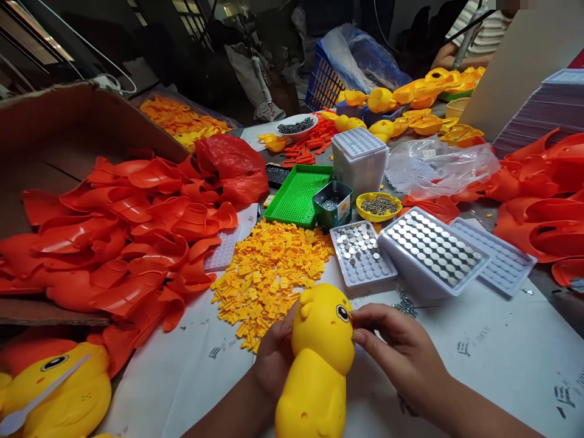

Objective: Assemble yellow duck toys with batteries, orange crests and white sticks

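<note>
A yellow plastic toy duck [314, 359] with a printed eye stands upright at the bottom middle, its face turned to the right. My left hand [276, 350] is wrapped round its back and left side, with the fingers partly hidden behind it. At the front of the duck's face, my right hand [395, 344] has thumb and fingertips closed in against the beak area; the beak itself is hidden. Beyond the duck lies a heap of small yellow plastic clips [269, 274]. To its right, a white tray [362, 277] holds loose silver discs.
Red plastic shells [137, 225] spill from a cardboard box [55, 131] at left. A deeper tray [422, 286] is filled with discs. Behind are a green tray [296, 191], a dark tub [333, 216] and a yellow dish [362, 214] of screws. A person [483, 36] sits far right.
</note>
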The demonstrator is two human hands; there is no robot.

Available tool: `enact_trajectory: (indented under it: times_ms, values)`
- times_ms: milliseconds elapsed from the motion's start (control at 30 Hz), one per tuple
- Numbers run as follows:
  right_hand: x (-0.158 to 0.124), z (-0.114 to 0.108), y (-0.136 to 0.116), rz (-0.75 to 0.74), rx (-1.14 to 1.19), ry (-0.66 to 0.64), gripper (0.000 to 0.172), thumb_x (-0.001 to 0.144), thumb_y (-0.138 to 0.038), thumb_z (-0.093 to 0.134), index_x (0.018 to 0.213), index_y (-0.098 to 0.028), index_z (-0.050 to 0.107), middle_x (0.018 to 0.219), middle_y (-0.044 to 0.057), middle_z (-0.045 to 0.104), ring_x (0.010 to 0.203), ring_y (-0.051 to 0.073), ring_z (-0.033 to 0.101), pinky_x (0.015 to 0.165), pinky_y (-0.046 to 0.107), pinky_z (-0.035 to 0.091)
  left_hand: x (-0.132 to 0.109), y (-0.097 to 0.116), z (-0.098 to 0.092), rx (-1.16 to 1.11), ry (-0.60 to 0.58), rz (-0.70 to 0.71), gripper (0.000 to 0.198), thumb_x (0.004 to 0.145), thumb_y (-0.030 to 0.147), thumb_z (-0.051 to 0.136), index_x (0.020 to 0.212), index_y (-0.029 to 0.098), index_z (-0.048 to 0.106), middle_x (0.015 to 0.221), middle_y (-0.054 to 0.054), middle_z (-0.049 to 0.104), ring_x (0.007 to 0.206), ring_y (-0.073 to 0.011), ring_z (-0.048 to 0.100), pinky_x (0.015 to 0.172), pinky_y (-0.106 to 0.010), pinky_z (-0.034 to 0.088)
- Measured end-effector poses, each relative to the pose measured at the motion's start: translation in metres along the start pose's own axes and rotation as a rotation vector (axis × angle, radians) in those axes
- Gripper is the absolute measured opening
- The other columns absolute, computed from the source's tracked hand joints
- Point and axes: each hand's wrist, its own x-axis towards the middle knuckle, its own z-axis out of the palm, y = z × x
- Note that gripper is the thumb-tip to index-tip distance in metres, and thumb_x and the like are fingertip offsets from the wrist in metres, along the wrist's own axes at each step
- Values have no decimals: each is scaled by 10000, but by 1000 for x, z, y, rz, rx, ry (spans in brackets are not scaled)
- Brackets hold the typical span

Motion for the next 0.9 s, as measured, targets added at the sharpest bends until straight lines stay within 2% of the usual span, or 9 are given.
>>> enact_trajectory:
  times_ms: [100,200,267,367,467,567,700,800,900]
  values:
    - [0,-4,-2,-263,-207,-9,214,868,-113,605,1002,-271,657,834,-2,708,724,130,661,651,217,536,1,0,4,10,-1,26,387,811,380,572,1148,201,640,1149,-110,679,1007,-263,655,902,-405,508]
    - [1,-8,-6,-390,-304,-67,300,876,-53,553,1074,-273,604,858,1,705,773,136,653,697,230,533,2,2,9,-15,4,56,264,804,352,602,1017,216,679,1047,-65,705,971,-244,657,885,-395,515]
    - [2,-9,-8,-384,-316,-107,308,878,-50,553,1081,-278,594,878,0,702,787,138,648,707,234,533,2,4,11,-23,17,65,214,789,325,631,962,210,686,998,-49,712,939,-229,662,865,-389,526]
    - [2,-11,-8,-305,-294,-103,262,873,-84,591,1037,-288,612,857,-26,693,726,116,638,653,199,530,2,5,14,-20,38,42,239,772,307,647,973,179,671,996,-62,708,914,-226,668,841,-387,540]
    - [3,-12,-6,-272,-310,-111,286,863,-99,606,1068,-298,616,900,-36,705,712,99,651,659,172,540,2,5,15,-15,11,-6,364,782,342,633,1090,148,625,1057,-102,692,922,-229,676,845,-372,543]
    - [4,-14,-2,-275,-360,-113,358,865,-116,599,1164,-312,585,947,-25,716,714,103,663,664,174,550,2,7,13,58,-24,-80,581,729,349,698,1243,173,494,1164,-137,643,930,-270,680,819,-428,559]
    - [4,-12,4,-301,-406,-91,382,874,-135,572,1208,-319,554,881,-19,709,675,111,657,637,185,555,3,9,11,182,-6,-37,817,647,270,784,1317,237,317,1238,-164,580,958,-302,671,797,-484,564]
    - [2,-10,10,-283,-391,-86,374,884,-139,561,1212,-317,539,834,-16,689,671,117,663,628,187,556,2,8,11,198,18,-28,882,635,287,801,1341,233,275,1220,-170,580,952,-293,671,815,-487,563]
    - [-3,-7,16,-180,-337,-81,357,902,-149,557,1211,-325,523,764,-29,665,652,122,665,574,175,547,3,6,12,177,81,-30,900,629,288,795,1357,215,272,1213,-179,576,957,-304,668,805,-481,571]
